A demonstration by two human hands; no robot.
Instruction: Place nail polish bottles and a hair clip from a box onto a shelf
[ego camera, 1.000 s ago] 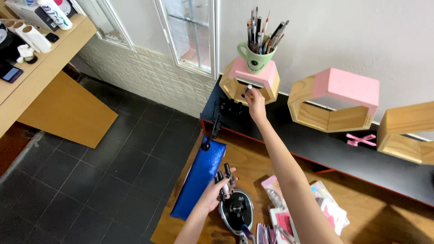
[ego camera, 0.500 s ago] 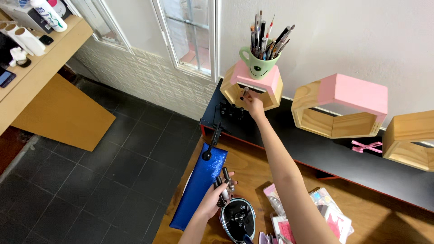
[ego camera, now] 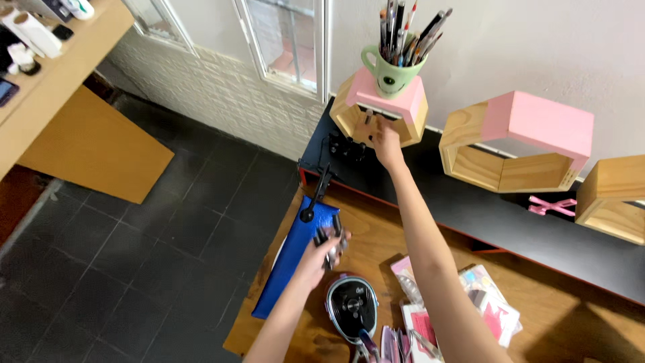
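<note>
Wooden desk (ego camera: 376, 228) under a white wall, my right hand (ego camera: 386, 142) stretched up into the pink-topped hexagon shelf (ego camera: 383, 107), fingers at small dark items inside, grip unclear, my left hand (ego camera: 321, 255) closed round a bunch of dark slim pens (ego camera: 334, 236) above the blue case (ego camera: 295, 255)

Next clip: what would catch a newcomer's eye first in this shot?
The right hand stretches up into the first hexagonal shelf on the wall, under a green mug crammed with pens and brushes. Lower down, the left hand clutches a bunch of small dark objects over a blue pouch at the wooden desk's left edge. Two more hexagonal shelves, one with a pink top, run along the wall to the right.
</note>
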